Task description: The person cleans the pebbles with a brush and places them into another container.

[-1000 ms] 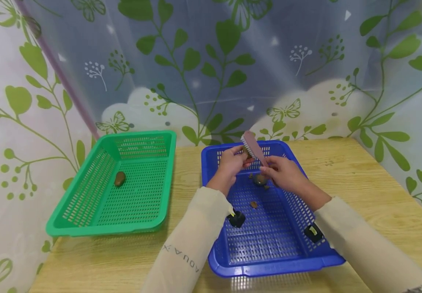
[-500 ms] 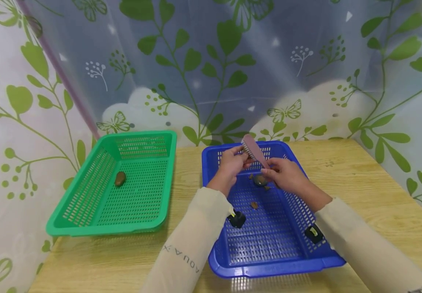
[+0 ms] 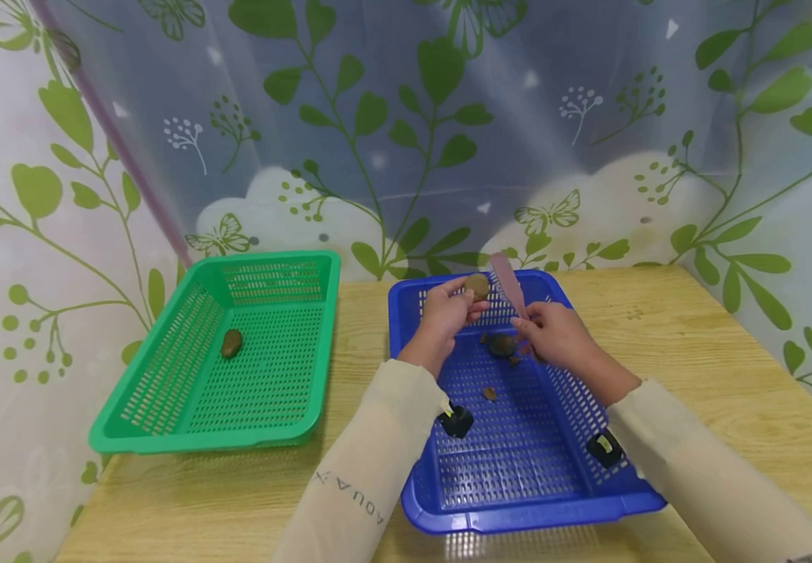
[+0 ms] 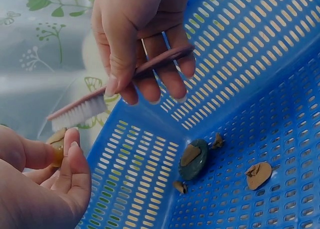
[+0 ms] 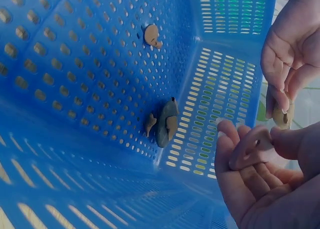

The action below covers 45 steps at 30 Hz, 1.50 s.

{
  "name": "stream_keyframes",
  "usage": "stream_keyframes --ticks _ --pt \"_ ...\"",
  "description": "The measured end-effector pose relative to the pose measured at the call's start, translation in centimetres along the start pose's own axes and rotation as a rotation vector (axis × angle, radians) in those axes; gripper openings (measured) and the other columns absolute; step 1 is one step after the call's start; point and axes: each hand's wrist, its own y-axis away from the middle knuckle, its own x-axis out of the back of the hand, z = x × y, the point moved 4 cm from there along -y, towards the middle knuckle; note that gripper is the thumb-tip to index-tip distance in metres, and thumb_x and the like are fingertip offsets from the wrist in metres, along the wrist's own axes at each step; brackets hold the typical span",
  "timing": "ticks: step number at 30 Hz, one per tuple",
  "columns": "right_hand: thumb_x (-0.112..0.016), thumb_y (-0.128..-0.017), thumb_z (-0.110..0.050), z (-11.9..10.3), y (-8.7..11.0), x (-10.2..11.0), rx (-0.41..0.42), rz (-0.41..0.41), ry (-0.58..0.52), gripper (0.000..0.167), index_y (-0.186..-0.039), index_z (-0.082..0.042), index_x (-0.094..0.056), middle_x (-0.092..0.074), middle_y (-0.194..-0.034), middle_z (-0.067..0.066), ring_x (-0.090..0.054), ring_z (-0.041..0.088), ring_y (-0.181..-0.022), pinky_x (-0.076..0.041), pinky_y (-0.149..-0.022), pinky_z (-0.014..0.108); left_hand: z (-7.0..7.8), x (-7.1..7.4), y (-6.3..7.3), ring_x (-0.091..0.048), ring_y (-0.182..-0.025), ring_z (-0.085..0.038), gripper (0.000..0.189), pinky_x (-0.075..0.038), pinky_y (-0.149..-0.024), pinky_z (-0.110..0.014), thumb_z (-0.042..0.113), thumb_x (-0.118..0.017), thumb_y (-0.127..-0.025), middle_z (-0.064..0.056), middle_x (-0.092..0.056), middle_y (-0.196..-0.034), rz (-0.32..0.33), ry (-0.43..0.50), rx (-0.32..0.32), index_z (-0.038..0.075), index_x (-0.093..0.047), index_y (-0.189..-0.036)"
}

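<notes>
Brush (image 3: 508, 285) has a smooth, matt pink plastic-looking handle (image 4: 160, 60) and fine white bristles (image 4: 81, 113); dark stone-like piece (image 4: 200, 165) smooth, slight sheen, clay-like patch (image 4: 190, 155) on it matt. Blue basket (image 3: 533, 519) and green basket (image 3: 202, 444) are glossy perforated plastic; surface (image 3: 645, 313) smooth grained wood or wood-look, backdrop (image 3: 385, 74) thin, faintly shiny sheet, sleeves (image 3: 367, 453) matt cloth.

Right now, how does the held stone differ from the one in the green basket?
The held stone is pinched by the left hand; the other stone lies untouched in the green basket. The held stone looks tan, the other stone darker brown. Both look rounded.
</notes>
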Motion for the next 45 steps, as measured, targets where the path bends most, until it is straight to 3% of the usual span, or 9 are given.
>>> stream_keyframes --ticks 11,19,28,45 --pt "-0.049 -0.103 -0.022 -0.06 -0.35 -0.08 0.055 0.019 -0.013 0.032 -0.117 0.006 -0.057 -0.07 -0.1 0.022 -0.07 0.034 -0.086 -0.052 -0.06 0.032 0.15 -0.11 0.12 -0.063 -0.068 -0.007 0.036 -0.052 -0.065 -0.019 0.004 -0.05 -0.1 -0.015 -0.069 -0.095 -0.01 0.01 -0.009 0.002 -0.054 -0.136" --pt "-0.052 -0.102 -0.021 -0.13 -0.34 -0.46 0.095 -0.033 -0.04 0.027 -0.114 0.002 -0.058 -0.07 -0.09 0.018 -0.055 0.018 -0.058 -0.045 -0.051 0.033 0.11 -0.14 0.15 -0.061 -0.07 -0.009 0.037 -0.053 -0.074 -0.027 0.006 -0.054 -0.099 -0.015 -0.071 -0.095 -0.017 -0.044 -0.033 0.002 -0.055 -0.135" --pt "-0.052 -0.102 -0.021 -0.08 -0.29 -0.63 0.125 -0.08 -0.029 0.023 -0.105 0.0 -0.059 -0.067 -0.082 0.012 -0.049 0.017 -0.053 -0.043 -0.05 0.033 0.1 -0.1 0.16 -0.061 -0.07 -0.008 0.038 -0.049 -0.062 -0.017 0.005 -0.054 -0.098 -0.018 -0.071 -0.101 -0.007 -0.066 -0.031 0.002 -0.055 -0.136" --pt "-0.054 -0.101 -0.017 0.13 -0.26 -0.37 0.08 -0.03 0.008 0.024 -0.109 0.003 -0.061 -0.07 -0.092 0.019 -0.067 0.022 -0.074 -0.05 -0.056 0.031 0.14 -0.2 0.16 -0.062 -0.069 -0.008 0.037 -0.049 -0.062 -0.017 0.005 -0.051 -0.1 -0.018 -0.071 -0.101 -0.015 -0.018 -0.019 0.001 -0.053 -0.136"
